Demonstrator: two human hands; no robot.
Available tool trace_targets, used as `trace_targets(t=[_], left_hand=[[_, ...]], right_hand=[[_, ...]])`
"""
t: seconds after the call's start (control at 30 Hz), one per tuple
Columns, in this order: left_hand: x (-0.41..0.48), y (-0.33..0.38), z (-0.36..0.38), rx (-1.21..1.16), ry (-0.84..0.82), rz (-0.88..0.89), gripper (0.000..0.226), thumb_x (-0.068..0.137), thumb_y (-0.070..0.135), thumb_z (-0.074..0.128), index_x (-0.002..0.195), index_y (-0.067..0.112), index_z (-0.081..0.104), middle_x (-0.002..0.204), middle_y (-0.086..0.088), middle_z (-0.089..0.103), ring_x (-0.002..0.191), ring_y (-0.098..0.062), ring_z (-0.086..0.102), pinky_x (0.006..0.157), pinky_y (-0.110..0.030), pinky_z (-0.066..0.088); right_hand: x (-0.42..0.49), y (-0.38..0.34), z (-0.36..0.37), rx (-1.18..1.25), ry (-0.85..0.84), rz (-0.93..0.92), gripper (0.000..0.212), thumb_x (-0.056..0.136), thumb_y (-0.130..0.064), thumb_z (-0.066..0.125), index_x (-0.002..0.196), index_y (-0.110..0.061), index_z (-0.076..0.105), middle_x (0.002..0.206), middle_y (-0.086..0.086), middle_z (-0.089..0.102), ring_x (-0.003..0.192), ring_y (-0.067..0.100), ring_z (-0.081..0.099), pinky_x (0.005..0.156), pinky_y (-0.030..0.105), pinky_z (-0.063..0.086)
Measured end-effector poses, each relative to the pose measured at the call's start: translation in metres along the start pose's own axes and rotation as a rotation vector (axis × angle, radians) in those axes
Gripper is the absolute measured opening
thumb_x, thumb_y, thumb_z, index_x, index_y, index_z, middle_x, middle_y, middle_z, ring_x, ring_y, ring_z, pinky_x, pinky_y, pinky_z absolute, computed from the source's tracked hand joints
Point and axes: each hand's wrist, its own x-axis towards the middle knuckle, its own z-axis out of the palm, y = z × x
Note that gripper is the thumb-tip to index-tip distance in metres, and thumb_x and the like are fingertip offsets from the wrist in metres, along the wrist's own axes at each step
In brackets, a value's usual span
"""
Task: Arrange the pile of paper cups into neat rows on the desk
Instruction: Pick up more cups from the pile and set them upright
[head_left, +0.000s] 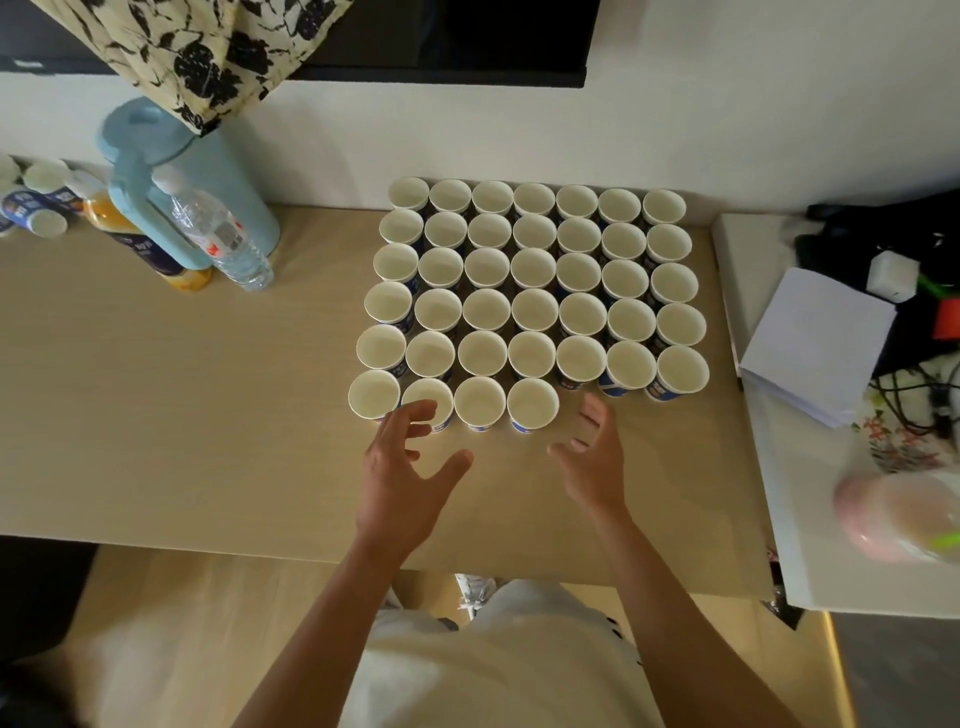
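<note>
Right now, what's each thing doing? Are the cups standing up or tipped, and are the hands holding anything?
paper cups: upright, empty, in neat rows; the front row is only part filled.
left hand: grip open, holds nothing, fingers spread by the front row.
right hand: grip open, holds nothing.
water bottle: upright, cap on.
blue jug: upright, lid on.

Thirty-nine paper cups (534, 310) stand mid-frame on the bench (156, 415), five rows of seven plus a lower row of four; upper left, one blue jug (234, 171), one water bottle (218, 228), one juice bottle (104, 210); right, one paper stack (815, 338).
</note>
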Motion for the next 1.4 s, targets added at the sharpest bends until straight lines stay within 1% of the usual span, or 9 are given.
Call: trace_targets(t=[0.17, 0.37, 0.47, 0.53, 0.7, 0.93, 1.07, 1.2, 1.4], left_hand=[[0.005, 0.005, -0.018, -0.070, 0.078, -0.005, 0.053, 0.075, 0.016, 0.089, 0.119, 0.021, 0.060, 0.121, 0.012, 0.066, 0.105, -0.005, 0.064, 0.081, -0.028, 0.052], [0.000, 0.003, -0.078, -0.133, 0.233, -0.016, 0.045, 0.079, 0.022, 0.085, 0.117, 0.024, 0.061, 0.119, 0.018, 0.066, 0.104, 0.001, 0.063, 0.083, -0.027, 0.053], [-0.011, -0.006, -0.120, -0.144, 0.312, -0.013, 0.043, 0.082, 0.024, 0.083, 0.119, 0.023, 0.061, 0.120, 0.018, 0.065, 0.105, 0.003, 0.062, 0.084, -0.024, 0.053], [-0.023, -0.016, -0.155, -0.152, 0.371, -0.011, 0.041, 0.085, 0.025, 0.081, 0.120, 0.023, 0.061, 0.121, 0.017, 0.064, 0.107, 0.004, 0.061, 0.085, -0.023, 0.053], [-0.058, -0.057, -0.245, -0.170, 0.500, -0.031, 0.038, 0.088, 0.029, 0.077, 0.122, 0.024, 0.061, 0.120, 0.017, 0.065, 0.109, 0.001, 0.061, 0.089, -0.027, 0.053], [-0.090, -0.109, -0.362, -0.156, 0.582, -0.038, 0.037, 0.089, 0.033, 0.076, 0.122, 0.027, 0.060, 0.119, 0.020, 0.065, 0.109, 0.003, 0.061, 0.088, -0.025, 0.052], [-0.092, -0.129, -0.407, -0.189, 0.597, -0.050, 0.035, 0.090, 0.035, 0.074, 0.121, 0.028, 0.061, 0.119, 0.021, 0.065, 0.108, 0.004, 0.060, 0.087, -0.022, 0.052], [-0.076, -0.149, -0.444, -0.239, 0.617, -0.062, 0.031, 0.090, 0.034, 0.074, 0.118, 0.028, 0.062, 0.118, 0.019, 0.066, 0.107, 0.002, 0.062, 0.087, -0.027, 0.054], [-0.025, -0.188, -0.502, -0.250, 0.585, -0.072, 0.029, 0.090, 0.035, 0.074, 0.116, 0.030, 0.063, 0.116, 0.019, 0.067, 0.109, 0.001, 0.063, 0.090, -0.031, 0.055]], right_hand=[[-0.018, -0.050, 0.007, 0.108, 0.078, -0.077, 0.067, 0.080, 0.006, 0.070, 0.139, -0.016, 0.048, 0.133, -0.001, 0.058, 0.120, 0.007, 0.058, 0.101, 0.038, 0.053], [-0.056, -0.114, 0.082, 0.137, -0.194, -0.244, 0.060, 0.078, -0.011, 0.073, 0.133, -0.021, 0.051, 0.127, -0.010, 0.061, 0.118, 0.001, 0.060, 0.096, 0.030, 0.051], [-0.085, -0.135, 0.137, 0.124, -0.332, -0.297, 0.057, 0.075, -0.020, 0.071, 0.128, -0.030, 0.052, 0.129, -0.010, 0.061, 0.119, 0.004, 0.060, 0.099, 0.032, 0.050], [-0.111, -0.144, 0.172, 0.114, -0.419, -0.315, 0.056, 0.075, -0.023, 0.072, 0.128, -0.028, 0.053, 0.130, -0.010, 0.061, 0.118, 0.004, 0.060, 0.100, 0.034, 0.050], [-0.174, -0.158, 0.255, 0.077, -0.582, -0.355, 0.054, 0.085, -0.009, 0.077, 0.131, -0.023, 0.052, 0.129, -0.012, 0.060, 0.117, 0.001, 0.061, 0.102, 0.034, 0.049], [-0.246, -0.172, 0.350, 0.086, -0.634, -0.352, 0.049, 0.087, 0.000, 0.073, 0.127, -0.020, 0.053, 0.125, -0.001, 0.063, 0.115, 0.017, 0.064, 0.102, 0.039, 0.051], [-0.273, -0.176, 0.386, 0.089, -0.633, -0.328, 0.047, 0.088, 0.003, 0.071, 0.126, -0.017, 0.053, 0.121, -0.003, 0.064, 0.114, 0.019, 0.065, 0.099, 0.034, 0.050], [-0.276, -0.184, 0.426, 0.088, -0.629, -0.299, 0.045, 0.087, 0.006, 0.070, 0.125, -0.014, 0.054, 0.124, 0.008, 0.064, 0.112, 0.020, 0.066, 0.090, 0.024, 0.050], [-0.258, -0.198, 0.514, 0.096, -0.608, -0.271, 0.039, 0.087, 0.005, 0.071, 0.118, -0.017, 0.059, 0.123, 0.007, 0.066, 0.107, 0.013, 0.067, 0.080, 0.015, 0.053]])
